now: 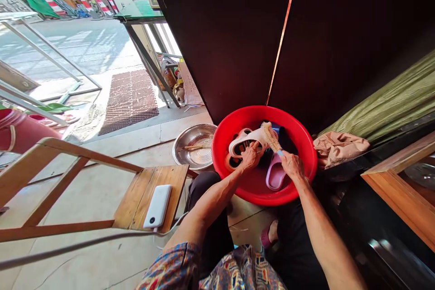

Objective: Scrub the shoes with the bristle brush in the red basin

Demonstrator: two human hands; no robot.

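Gripping a brush (270,137), the right hand (292,166) is holding it at a white clog (257,135). The left hand (250,157) is clasping the clog; both arms (212,201) are reaching forward.

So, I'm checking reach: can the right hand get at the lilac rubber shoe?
Probably yes: the lilac rubber shoe lies beside the right hand, near end uncovered, though that hand holds a pale-bristled brush.
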